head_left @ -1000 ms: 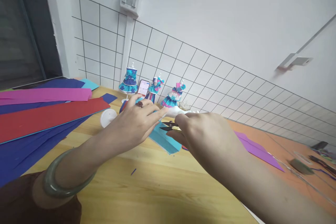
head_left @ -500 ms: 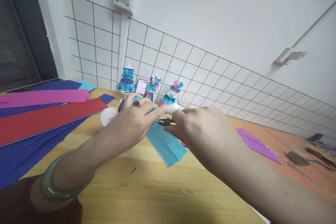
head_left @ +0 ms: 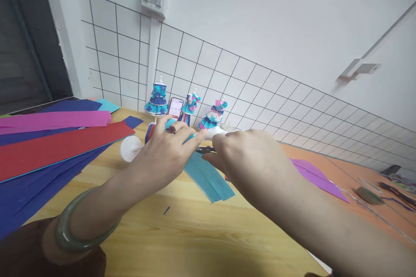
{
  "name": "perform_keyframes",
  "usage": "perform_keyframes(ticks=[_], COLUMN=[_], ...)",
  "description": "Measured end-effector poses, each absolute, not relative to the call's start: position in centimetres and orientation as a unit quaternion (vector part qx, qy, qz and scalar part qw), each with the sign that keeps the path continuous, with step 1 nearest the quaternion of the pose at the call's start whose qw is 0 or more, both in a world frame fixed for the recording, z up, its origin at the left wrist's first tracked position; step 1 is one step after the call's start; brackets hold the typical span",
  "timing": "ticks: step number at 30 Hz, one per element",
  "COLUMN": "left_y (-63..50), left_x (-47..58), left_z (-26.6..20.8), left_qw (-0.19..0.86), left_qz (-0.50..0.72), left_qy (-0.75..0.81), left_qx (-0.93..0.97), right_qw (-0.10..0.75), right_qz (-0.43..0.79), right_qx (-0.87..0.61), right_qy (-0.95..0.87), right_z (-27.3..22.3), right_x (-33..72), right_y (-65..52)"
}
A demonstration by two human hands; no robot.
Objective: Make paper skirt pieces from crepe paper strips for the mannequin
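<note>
My right hand (head_left: 242,151) is closed around small dark scissors (head_left: 205,150), whose blades point left and look nearly closed. Under the blades a teal crepe paper strip (head_left: 209,176) hangs down toward the table. My left hand (head_left: 172,149) bends over a small white dress form (head_left: 216,131) tipped on its side and grips it together with the strip's upper end. The form's round white base (head_left: 130,148) sticks out to the left of my wrist. Red and blue paper shows beside my left fingers, and much of the form is hidden behind them.
Behind my hands stand three small dress forms in paper dresses, one of them blue (head_left: 157,99), and a phone (head_left: 176,107). Red (head_left: 65,147), pink and dark blue paper sheets lie at left. Purple paper (head_left: 316,177) and cords lie on the orange surface at right.
The scissor blades have closed from a wider gap. The teal strip has shifted slightly right and up, and the white base has moved a little left and down.
</note>
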State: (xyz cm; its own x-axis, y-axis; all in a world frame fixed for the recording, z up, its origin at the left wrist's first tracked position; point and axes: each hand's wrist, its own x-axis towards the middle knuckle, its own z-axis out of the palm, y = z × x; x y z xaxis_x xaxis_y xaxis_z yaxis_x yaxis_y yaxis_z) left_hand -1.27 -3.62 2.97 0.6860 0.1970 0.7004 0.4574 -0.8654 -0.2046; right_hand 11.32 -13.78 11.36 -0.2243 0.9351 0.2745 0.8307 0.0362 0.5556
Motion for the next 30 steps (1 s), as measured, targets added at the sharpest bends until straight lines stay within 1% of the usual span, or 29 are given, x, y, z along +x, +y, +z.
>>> perform_keyframes(ticks=[4,8,11,16,20,23,30], left_y=[-3.9,-4.1,-4.1,-3.9,-3.8,-3.8,-3.5], left_x=[-1.2,-1.2,-1.2,-1.2,-1.2,-1.2,-1.0], left_z=[3.1,3.3,3.2,3.2,3.3,3.3,3.0], left_qw=[0.202,0.202,0.193,0.165,0.145,0.148,0.131], left_qz=[-0.342,-0.345,-0.336,-0.354,-0.355,-0.347,-0.364], left_qy=[-0.192,-0.184,-0.179,-0.169,-0.160,-0.164,-0.160], left_qx=[-0.897,-0.898,-0.904,-0.905,-0.909,-0.912,-0.908], right_qw=[0.092,0.119,0.118,0.148,0.142,0.158,0.115], right_qz=[0.308,0.308,0.328,0.306,0.318,0.303,0.302], right_qx=[0.633,0.613,0.602,0.612,0.612,0.615,0.611], right_qy=[0.705,0.717,0.718,0.714,0.710,0.711,0.723], right_z=[11.6,11.9,12.1,12.4,12.5,12.5,11.7], right_x=[11.2,11.2,11.1,10.6,10.6,10.7,11.5], right_y=[-13.3,-13.0,-12.9,-12.9,-12.9,-12.9,-13.1])
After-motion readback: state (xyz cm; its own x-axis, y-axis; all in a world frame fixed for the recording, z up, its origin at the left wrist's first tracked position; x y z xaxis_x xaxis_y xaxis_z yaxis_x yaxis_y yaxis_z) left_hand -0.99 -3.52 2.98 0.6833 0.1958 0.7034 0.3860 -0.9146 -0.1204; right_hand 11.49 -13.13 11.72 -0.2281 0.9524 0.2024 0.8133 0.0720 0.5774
